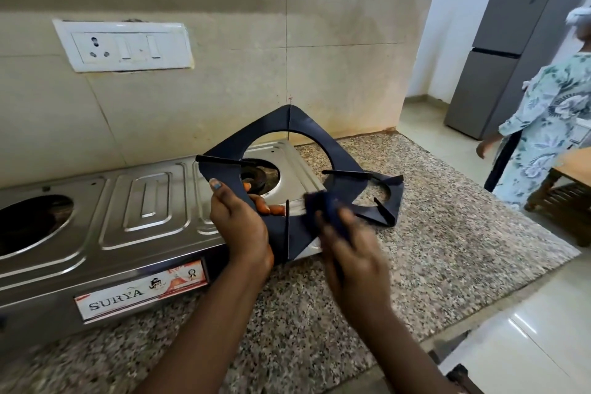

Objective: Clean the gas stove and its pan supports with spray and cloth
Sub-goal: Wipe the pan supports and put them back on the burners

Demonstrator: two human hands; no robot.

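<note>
In the head view, the left hand [238, 221] gripped a dark pan support [281, 150] by its near-left edge, thumb on top and fingers curled underneath, and held it tilted up above the right end of the steel gas stove [134, 211]. Just right of that hand, the right hand [348, 243] was blurred; it appeared to press a dark blue cloth [323, 206] against the near-right edge of the support, its fingers seemingly bunched round the cloth, though the blur left the exact grip uncertain. Beyond the right hand, a second pan support [383, 198] lay flat on the speckled bench [447, 233], just off the stove's right end and partly behind the held one. Beneath the held support the right burner [256, 177] showed bare, with brownish residue around it; far to the left of the left hand the other burner opening [32, 221] also stood uncovered. No spray bottle was visible. Judging from this, both supports were off and the work was at the wiping of one support; whether the one on the bench was already cleaned could not be told. The stove top itself, especially round the right burner, probably remained to be wiped, and both supports to be put back.
</note>
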